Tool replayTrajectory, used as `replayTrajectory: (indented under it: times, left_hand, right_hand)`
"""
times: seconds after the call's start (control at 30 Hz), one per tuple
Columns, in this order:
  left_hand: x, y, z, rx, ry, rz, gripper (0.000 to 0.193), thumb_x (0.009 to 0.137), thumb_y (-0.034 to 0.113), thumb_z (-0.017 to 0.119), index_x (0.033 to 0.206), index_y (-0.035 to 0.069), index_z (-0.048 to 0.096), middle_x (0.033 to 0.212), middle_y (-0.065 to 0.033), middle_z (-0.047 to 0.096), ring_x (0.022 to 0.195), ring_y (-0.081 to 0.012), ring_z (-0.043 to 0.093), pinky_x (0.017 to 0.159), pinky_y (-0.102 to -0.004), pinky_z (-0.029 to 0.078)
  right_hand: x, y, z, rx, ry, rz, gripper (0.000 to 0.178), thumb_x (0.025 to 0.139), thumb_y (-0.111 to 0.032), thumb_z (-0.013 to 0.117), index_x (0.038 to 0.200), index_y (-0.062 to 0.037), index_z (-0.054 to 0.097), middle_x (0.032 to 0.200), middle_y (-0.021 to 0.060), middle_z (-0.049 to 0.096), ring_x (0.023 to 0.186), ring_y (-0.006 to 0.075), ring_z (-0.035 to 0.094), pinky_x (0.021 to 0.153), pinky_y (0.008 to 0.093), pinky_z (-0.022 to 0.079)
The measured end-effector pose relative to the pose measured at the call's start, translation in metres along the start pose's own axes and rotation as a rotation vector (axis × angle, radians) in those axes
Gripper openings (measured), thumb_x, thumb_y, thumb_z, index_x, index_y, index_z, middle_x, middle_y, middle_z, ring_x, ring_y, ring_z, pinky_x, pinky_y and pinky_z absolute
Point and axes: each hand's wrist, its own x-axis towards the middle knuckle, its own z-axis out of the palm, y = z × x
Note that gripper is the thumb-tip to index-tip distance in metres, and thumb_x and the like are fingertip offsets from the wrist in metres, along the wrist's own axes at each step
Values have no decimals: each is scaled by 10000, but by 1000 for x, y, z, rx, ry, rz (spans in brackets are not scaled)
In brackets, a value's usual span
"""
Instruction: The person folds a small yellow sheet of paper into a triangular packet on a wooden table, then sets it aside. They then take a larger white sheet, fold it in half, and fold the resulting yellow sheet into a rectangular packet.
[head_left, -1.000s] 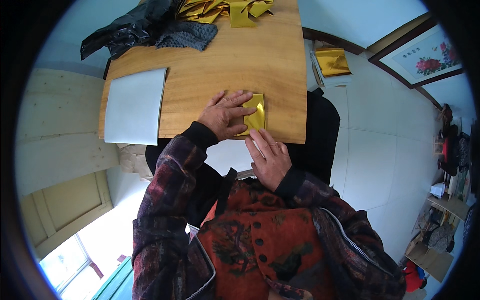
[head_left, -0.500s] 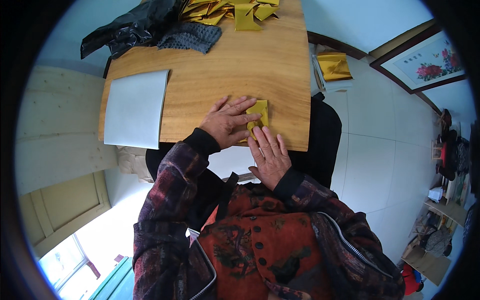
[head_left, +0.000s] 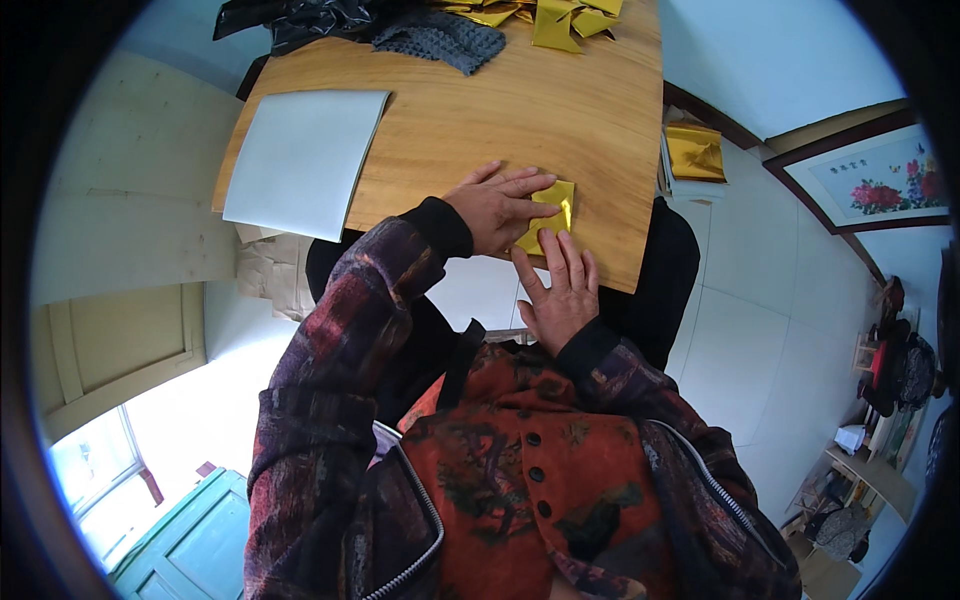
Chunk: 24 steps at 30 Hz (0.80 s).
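Observation:
A small folded piece of gold foil paper (head_left: 566,197) lies flat at the near edge of the wooden table (head_left: 480,120). My left hand (head_left: 498,210) rests over its left side, palm down, with the fingers stretched out across it. Against its lower edge are the fingertips of my right hand (head_left: 563,292), also spread and pointing away from me. Part of the foil is hidden under the fingers of both hands.
A pale sheet or booklet (head_left: 300,160) lies on the table's left. At the far side are a black plastic bag (head_left: 310,22), dark bubbled wrap (head_left: 440,40) and folded gold foil pieces (head_left: 558,25). More gold foil (head_left: 694,152) sits on papers beyond the table's right edge.
The view has shifted, so the table sits higher and farther right. Both hands stay at the foil piece; my right hand has drawn slightly back toward its near edge.

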Motion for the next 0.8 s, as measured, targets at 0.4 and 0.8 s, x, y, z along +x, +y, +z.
replayTrajectory:
  times: [0.4, 0.8]
  left_hand:
    - [3, -6, 10, -15, 17, -7, 443, 945, 195, 547, 1373, 312, 536, 1558, -21, 340, 1456, -237, 277, 1166, -549, 145]
    - [3, -6, 9, -7, 13, -5, 435, 936, 175, 537, 1354, 292, 559, 1551, -25, 355, 1451, -227, 288, 1155, -540, 163]
  right_hand:
    - [4, -12, -4, -77, -13, -12, 807, 739, -274, 760, 1458, -316, 398, 1514, 224, 249, 1397, 418, 223, 1088, 623, 211]
    - [1, -7, -12, 64, -172, 37, 845, 745, -279, 761, 1486, -285, 355, 1547, 263, 136, 1445, 448, 104, 1105, 643, 171]
